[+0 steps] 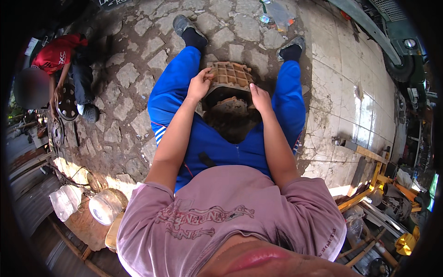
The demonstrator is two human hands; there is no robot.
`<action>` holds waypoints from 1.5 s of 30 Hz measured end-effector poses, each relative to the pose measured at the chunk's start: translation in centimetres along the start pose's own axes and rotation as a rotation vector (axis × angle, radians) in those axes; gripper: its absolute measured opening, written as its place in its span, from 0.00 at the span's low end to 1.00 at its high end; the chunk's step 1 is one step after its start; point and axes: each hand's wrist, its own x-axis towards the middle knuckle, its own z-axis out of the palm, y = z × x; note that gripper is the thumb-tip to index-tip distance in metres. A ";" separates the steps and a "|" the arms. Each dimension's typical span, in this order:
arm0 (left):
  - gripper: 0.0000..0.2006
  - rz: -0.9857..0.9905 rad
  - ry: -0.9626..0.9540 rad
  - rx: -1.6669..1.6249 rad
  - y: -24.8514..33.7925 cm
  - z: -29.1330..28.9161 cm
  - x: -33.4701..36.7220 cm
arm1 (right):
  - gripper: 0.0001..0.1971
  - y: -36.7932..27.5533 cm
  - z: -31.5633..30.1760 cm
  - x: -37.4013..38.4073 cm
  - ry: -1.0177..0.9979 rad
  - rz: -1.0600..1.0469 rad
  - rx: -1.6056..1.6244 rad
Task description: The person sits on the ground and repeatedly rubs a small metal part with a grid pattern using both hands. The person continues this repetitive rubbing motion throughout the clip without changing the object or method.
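Note:
Between my spread legs stands a rusty brown metal housing [233, 73] with a grid of ribs on its far side and a dark, wide opening toward me. My left hand [200, 85] grips its left edge, fingers bent over the ribs. On the opposite edge my right hand [260, 98] is closed, with the thumb along the rim and the other fingers mostly hidden. Inside the shadowed opening a rough, rusty round part [231, 105] shows faintly. What the housing rests on is too dark to make out.
Uneven stone paving [127, 76] surrounds me, meeting pale tiles [334, 104] on the right. At left a person in a red shirt [57, 53] bends over a round metal wheel [68, 104]. Clear plastic containers [105, 206] stand lower left; a green vehicle [406, 27] is upper right.

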 end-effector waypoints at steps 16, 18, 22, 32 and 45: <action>0.32 -0.069 0.115 0.086 0.2 0.0 -0.3 | 0.32 -0.3 -0.8 -0.4 -0.060 0.033 0.015; 0.30 -0.054 0.114 0.126 -0.1 -0.1 -0.2 | 0.31 -0.4 -1.0 0.2 -0.095 0.053 0.019; 0.26 -0.008 0.113 0.175 -0.1 -0.2 -0.6 | 0.30 -1.4 -1.6 -0.7 -0.121 0.043 -0.044; 0.22 0.011 0.116 0.196 0.7 -0.2 -0.9 | 0.30 -1.0 -1.3 -1.3 -0.023 -0.025 -0.037; 0.25 -0.065 0.124 0.137 2.3 0.3 -0.5 | 0.29 1.8 0.3 1.1 -0.059 0.009 -0.146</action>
